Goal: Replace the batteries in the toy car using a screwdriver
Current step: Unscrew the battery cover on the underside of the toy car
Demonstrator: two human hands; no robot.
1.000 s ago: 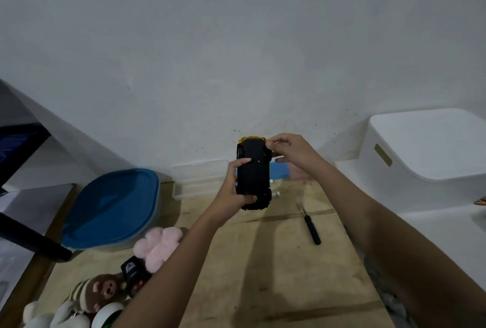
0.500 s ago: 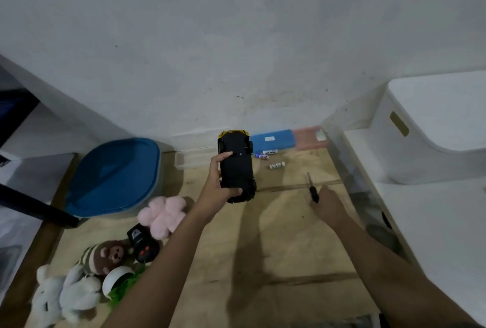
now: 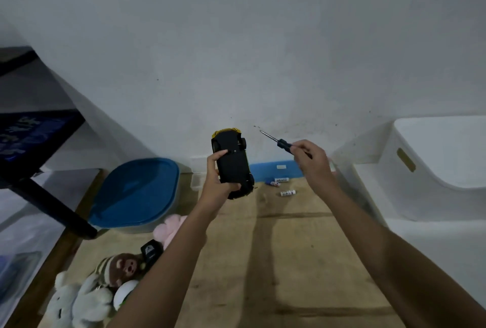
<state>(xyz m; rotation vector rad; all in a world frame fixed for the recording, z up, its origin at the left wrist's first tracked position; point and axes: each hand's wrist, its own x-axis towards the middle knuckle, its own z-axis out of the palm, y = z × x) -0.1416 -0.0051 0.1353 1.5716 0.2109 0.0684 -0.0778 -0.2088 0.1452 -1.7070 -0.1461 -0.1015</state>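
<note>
Left hand (image 3: 219, 185): grips toy car (image 3: 232, 164), underside facing camera, long axis 12 to 6, yellow end at 12.
Right hand (image 3: 311, 160): grips screwdriver (image 3: 282, 142), tip toward 10.
Batteries (image 3: 288, 192): lying on counter (image 3: 289, 262).

Plush toys (image 3: 105, 283) crowd left; batteries (image 3: 281, 185) ahead.

both hands (image 3: 219, 177) (image 3: 311, 160) raised, gripping

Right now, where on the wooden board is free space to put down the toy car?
The wooden board is bare between the two forearms, below the batteries. Crowded: the near-left corner with plush toys, and the far edge by the blue lidded container.
</note>
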